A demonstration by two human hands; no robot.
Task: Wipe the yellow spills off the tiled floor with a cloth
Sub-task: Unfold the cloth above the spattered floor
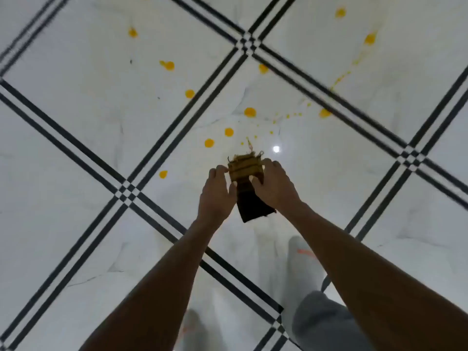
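Note:
A folded cloth (247,171), tan with frayed threads at its top and dark brown lower down, hangs in the air above the white tiled floor (76,122). My right hand (274,184) grips its right side. My left hand (219,192) touches its left edge with fingers curled around it. Several round yellow spills lie on the tiles beyond the cloth, the nearest ones being a spill (209,142), a spill (229,132) and a spill (250,112). A lone spill (163,174) sits left of my left hand. A thin yellow trail (340,78) runs up to the right.
Black double lines (162,148) cross the white tiles diagonally. My feet in grey socks (301,252) and a grey trouser leg (321,323) stand at the bottom right. A bright light reflection (276,148) shines on the floor just past the cloth.

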